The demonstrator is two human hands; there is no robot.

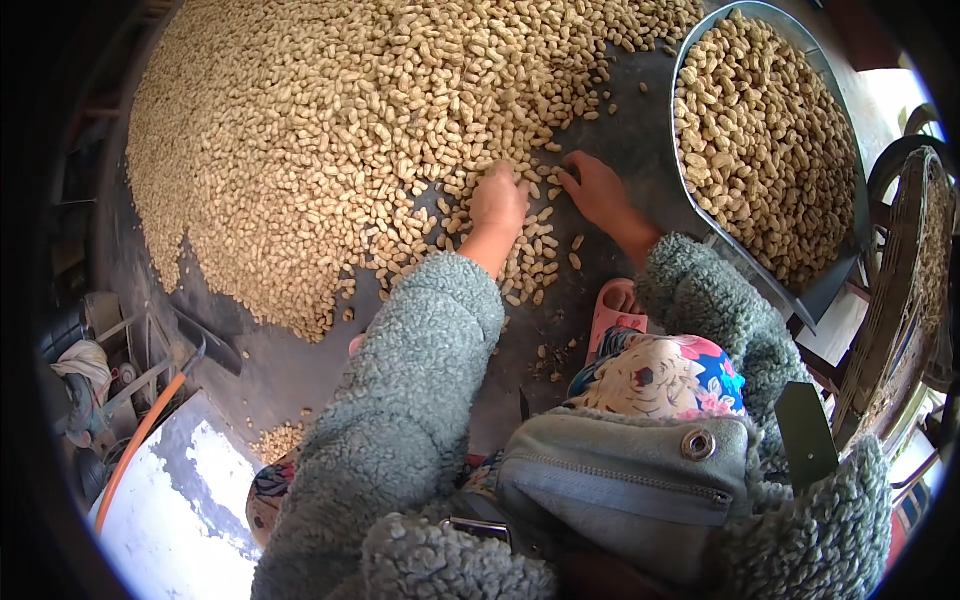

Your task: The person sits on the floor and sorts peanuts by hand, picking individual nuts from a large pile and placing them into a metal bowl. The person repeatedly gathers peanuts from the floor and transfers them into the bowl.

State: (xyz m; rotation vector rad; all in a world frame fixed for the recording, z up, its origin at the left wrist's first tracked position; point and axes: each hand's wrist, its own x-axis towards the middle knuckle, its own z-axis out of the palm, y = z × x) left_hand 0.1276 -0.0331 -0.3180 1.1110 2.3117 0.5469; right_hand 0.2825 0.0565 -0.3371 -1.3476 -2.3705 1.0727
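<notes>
You are working the near edge of the big peanut pile (330,150), which spreads from the upper left to the upper middle of the frame; the step in hand looks to be gathering or sorting loose peanuts with your fingers. Your left hand (500,203) is at centre, fingers bent down among the peanuts; they hide their own tips, so I cannot tell whether it has hold of any. Your right hand (598,190), just to its right, is partly open, thumb and forefinger a little apart, with nothing visible between them. From here, a further move seems to call for low, flat fingers and the two hands closing toward each other around the loose peanuts. For room, the dark floor (645,130) shows between your right hand and the metal pan (748,262) at upper right, which is heaped with peanuts. Mind its lower-left edge, near your right sleeve (705,290), since a wide elbow swing could knock it. Below the hands, your pink sandal (606,318) limits a pull toward you.
</notes>
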